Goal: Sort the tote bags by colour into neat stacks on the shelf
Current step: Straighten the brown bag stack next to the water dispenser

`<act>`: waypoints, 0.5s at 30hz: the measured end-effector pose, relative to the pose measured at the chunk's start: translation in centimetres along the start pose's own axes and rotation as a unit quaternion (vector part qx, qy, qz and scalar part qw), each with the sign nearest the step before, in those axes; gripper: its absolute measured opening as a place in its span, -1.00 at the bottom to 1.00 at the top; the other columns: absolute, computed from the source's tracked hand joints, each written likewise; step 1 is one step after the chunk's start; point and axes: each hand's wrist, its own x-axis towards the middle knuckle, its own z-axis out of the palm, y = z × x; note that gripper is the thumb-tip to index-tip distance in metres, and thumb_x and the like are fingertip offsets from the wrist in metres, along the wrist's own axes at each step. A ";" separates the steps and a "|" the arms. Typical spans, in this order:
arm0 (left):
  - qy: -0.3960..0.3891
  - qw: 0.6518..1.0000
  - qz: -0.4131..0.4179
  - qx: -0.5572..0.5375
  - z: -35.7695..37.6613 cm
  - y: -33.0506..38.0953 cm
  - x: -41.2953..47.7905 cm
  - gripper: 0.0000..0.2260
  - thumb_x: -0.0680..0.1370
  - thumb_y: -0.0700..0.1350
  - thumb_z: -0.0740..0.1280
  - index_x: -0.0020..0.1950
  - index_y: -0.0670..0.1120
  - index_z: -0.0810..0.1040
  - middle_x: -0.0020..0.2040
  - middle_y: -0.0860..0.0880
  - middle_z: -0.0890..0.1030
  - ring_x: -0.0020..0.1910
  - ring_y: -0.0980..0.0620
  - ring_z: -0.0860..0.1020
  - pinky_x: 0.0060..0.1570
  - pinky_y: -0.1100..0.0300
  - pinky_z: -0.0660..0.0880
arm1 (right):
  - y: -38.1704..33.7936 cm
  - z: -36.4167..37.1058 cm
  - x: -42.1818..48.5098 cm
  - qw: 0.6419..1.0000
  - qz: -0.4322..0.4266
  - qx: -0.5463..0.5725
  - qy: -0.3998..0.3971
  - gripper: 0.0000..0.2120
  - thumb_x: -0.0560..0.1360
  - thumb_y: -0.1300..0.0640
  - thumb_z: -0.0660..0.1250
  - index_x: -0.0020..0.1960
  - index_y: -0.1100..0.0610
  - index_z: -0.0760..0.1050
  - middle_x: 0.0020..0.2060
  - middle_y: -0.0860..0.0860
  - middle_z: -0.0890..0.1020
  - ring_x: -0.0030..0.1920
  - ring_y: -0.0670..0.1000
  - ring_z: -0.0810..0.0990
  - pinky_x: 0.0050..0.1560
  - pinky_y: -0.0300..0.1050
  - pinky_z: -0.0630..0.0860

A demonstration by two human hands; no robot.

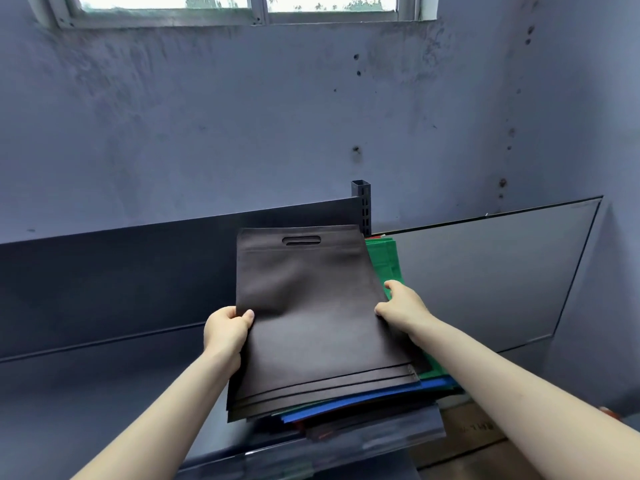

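Against a stained blue wall (242, 133), a dark metal shelf (104, 393) runs left from its slotted upright post (362, 209). Just in front of the post lies a mixed pile, with green bags (386, 261) nearest it and blue bags (363, 400) farther forward. On top, a sheaf of dark brown tote bags (311, 323) is held by both side edges. The left hand (225, 330) has its grip pinched on one edge, thumb on top, and the right hand (403, 306) has its grip closed on the other. Lifted unevenly, the limp sheaf could fan apart or drag other colours off the shelf lip.
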 end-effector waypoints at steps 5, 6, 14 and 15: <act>-0.036 0.999 -0.028 0.000 0.1 0.1 0.4 -0.81 0.56 -0.05 0.29 -0.05 -0.18 0.56 -0.01 -0.19 0.64 0.02 -0.24 0.59 0.10 -0.13 0.51 | -0.4 0.8 0.6 0.987 0.023 0.158 -0.015 -0.81 0.37 0.24 0.32 -0.03 0.21 0.56 -0.09 0.14 0.66 -0.10 0.17 0.62 -0.12 -0.09 0.52; -0.055 0.998 -0.034 -0.001 0.1 0.1 0.4 -0.80 0.55 -0.02 0.30 -0.02 -0.16 0.55 0.00 -0.16 0.64 0.02 -0.22 0.60 0.11 -0.12 0.54 | -0.6 0.9 0.6 0.982 0.020 0.186 -0.016 -0.86 0.37 0.29 0.31 -0.09 0.22 0.57 -0.15 0.15 0.67 -0.12 0.18 0.63 -0.16 -0.08 0.52; -0.048 0.999 -0.005 -0.002 -1.6 1.1 -0.3 -0.89 0.56 -0.18 0.27 -0.06 -0.15 0.58 -0.04 -0.14 0.66 0.00 -0.18 0.62 0.07 -0.08 0.54 | -1.8 0.5 -0.4 0.948 -0.003 0.309 -0.075 -0.69 0.44 0.49 0.15 -0.04 0.22 0.58 -0.17 0.13 0.65 -0.18 0.12 0.61 -0.15 -0.11 0.54; -0.032 0.999 0.009 -0.001 -2.1 1.4 -0.2 -0.89 0.56 -0.19 0.27 -0.07 -0.14 0.59 -0.04 -0.13 0.66 0.00 -0.17 0.62 0.05 -0.06 0.54 | -2.1 0.4 -0.6 0.945 -0.009 0.309 -0.106 -0.75 0.47 0.46 0.17 -0.04 0.24 0.57 -0.19 0.14 0.64 -0.23 0.11 0.61 -0.23 -0.15 0.55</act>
